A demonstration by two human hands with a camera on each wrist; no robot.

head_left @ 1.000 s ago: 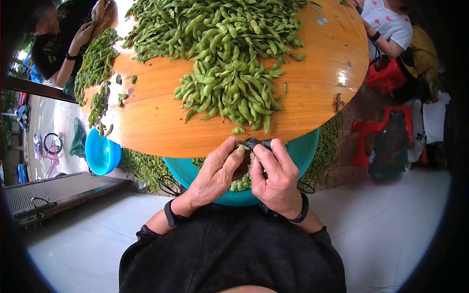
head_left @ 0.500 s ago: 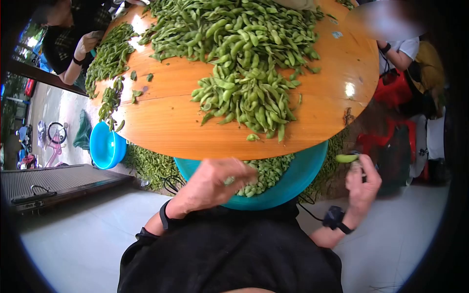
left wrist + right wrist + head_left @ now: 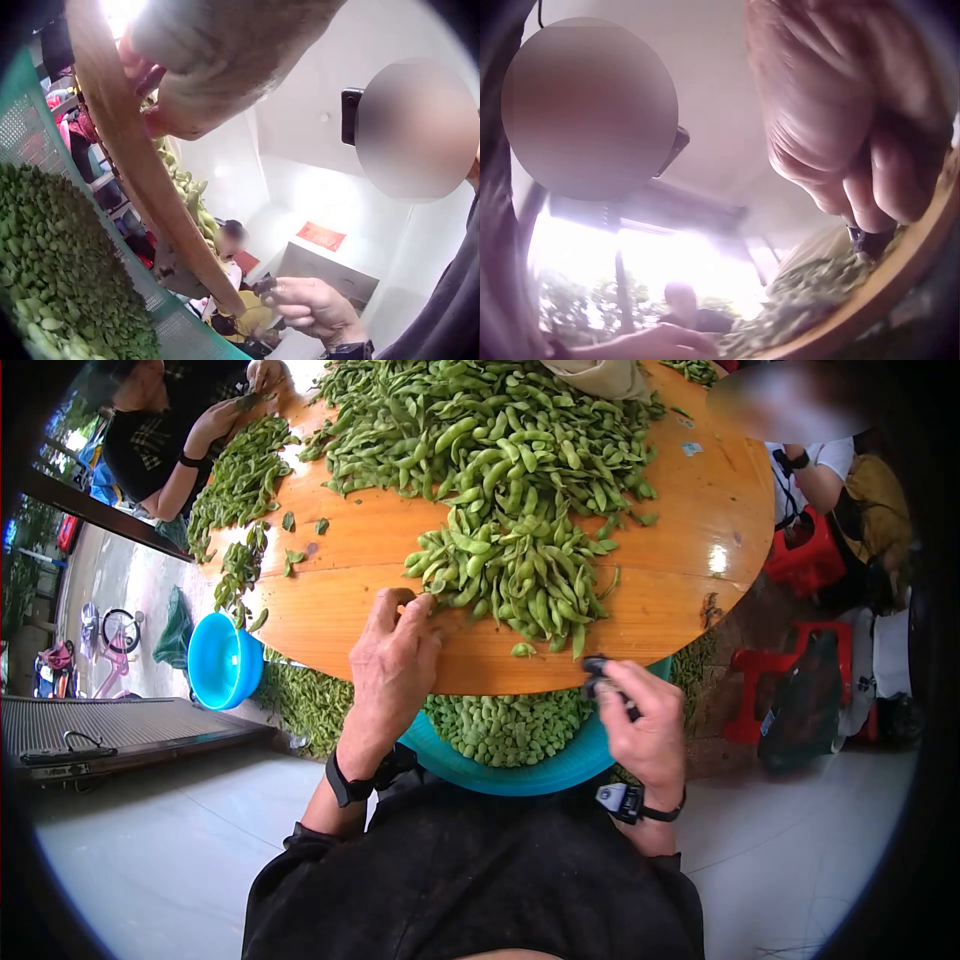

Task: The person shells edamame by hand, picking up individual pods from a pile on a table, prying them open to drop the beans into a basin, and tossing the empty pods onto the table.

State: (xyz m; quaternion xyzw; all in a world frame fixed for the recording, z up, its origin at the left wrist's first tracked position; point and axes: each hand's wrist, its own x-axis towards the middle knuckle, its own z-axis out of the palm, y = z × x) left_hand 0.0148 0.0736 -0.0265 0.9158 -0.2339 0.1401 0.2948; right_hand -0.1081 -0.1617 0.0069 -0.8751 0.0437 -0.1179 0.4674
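Note:
At the near left edge of a pile of green soybean pods (image 3: pixel 520 575) on the wooden table (image 3: pixel 340 610), my left hand (image 3: pixel 390 660) reaches out with loosely bent fingers, fingertips right at the pods. My right hand (image 3: pixel 645 725) grips a small black tool (image 3: pixel 597 672) at the table's near edge; its exact kind cannot be told. The left wrist view also has this dark tool (image 3: pixel 264 286) between thumb and fingers. Below the table edge, between my forearms, a teal perforated basket (image 3: pixel 560 775) holds shelled green beans (image 3: pixel 505 730).
A blue basin (image 3: pixel 225 662) stands on the left, near green pods (image 3: pixel 310 700) heaped on the floor. Red stools (image 3: pixel 805 565) are on the right. Another person (image 3: pixel 165 445) handles pods at the far left; someone else sits at the right. A ridged metal panel (image 3: pixel 130 730) lies at left.
My hands were together at a pod, then parted, the right swinging outward with a pod at its tool. Now the left has moved up to the pile and the right back inward; that pod no longer shows.

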